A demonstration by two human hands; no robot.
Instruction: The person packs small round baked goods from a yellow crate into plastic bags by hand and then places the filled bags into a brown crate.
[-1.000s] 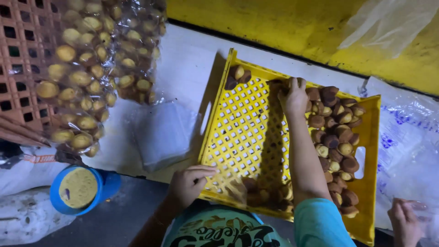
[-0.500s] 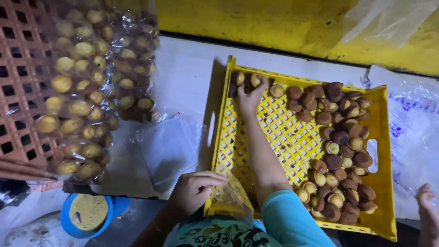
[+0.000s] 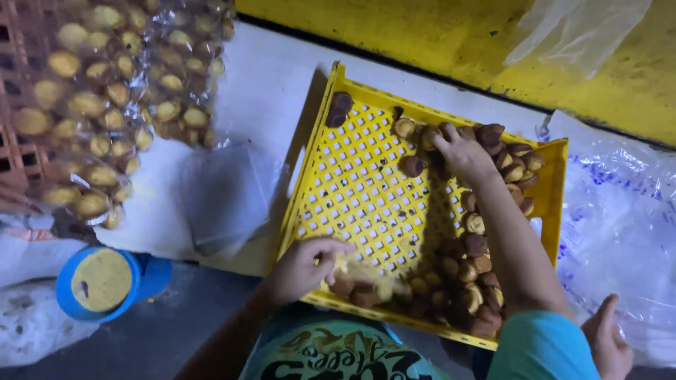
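A yellow perforated crate (image 3: 366, 190) lies on the floor with several small brown and golden cakes (image 3: 472, 281) heaped along its right side and near edge. My right hand (image 3: 461, 151) reaches to the crate's far side, and its fingers curl down over a cake in the pile there. At the near rim, my left hand (image 3: 303, 266) pinches a small clear bag (image 3: 366, 278) that holds a few cakes. Loose cakes (image 3: 410, 166) lie just left of my right hand.
Clear bags packed with golden cakes (image 3: 105, 105) lean on a brown crate (image 3: 17, 151) at the left. Empty clear bags (image 3: 229, 197) lie beside the yellow crate. A blue tape roll (image 3: 105, 281) sits at the lower left. Another person's hand (image 3: 609, 341) rests on plastic sheeting (image 3: 620, 232) at the right.
My right hand swept left along the crate's far side, then came back right onto the cake pile. My left hand has lifted the small clear bag over the near rim.
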